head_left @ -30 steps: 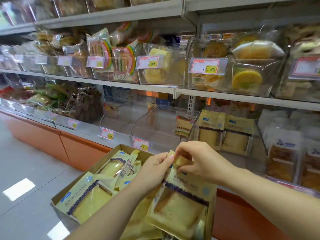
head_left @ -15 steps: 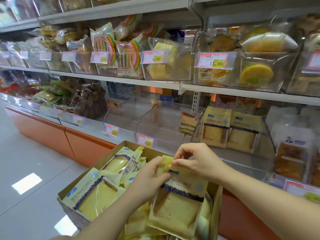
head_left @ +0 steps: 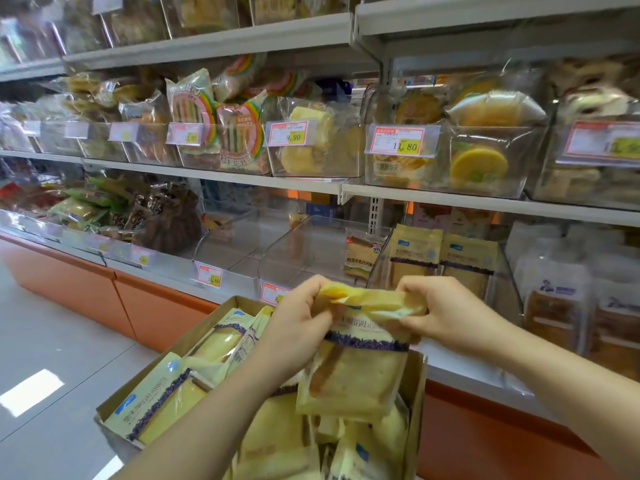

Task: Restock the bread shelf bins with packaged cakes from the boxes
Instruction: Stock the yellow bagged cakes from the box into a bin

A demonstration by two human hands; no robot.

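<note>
Both grips were closed on one cake pack. The left grip pinched the crumpled top seal at the pack's 10 o'clock corner, and the right grip pinched it at 2 o'clock, fingers curled over the film. The pack hung upright above the cardboard box, over the loose packs lying inside.

The step in hand looked like carrying this pack to the clear bin at 1 o'clock, where two matching packs stood upright, labels forward. Done well, the pack would be lifted clear of the box wall before swinging across. It would be held by the seal only, since the soft cake would probably dent under a squeeze. It would then be slid in upright in front of the two, label facing out. The film looked slippery, so a pinch at both corners seemed wise until the pack rested on the bin floor.

At 11 o'clock a neighbouring bin held a lone pack of another kind at its back. Above, the upper shelf carried bins of wrapped bread with a price tag on each front. An orange base panel ran below the bins. At 9 o'clock lay a grey floor with bright patches of reflected light.
</note>
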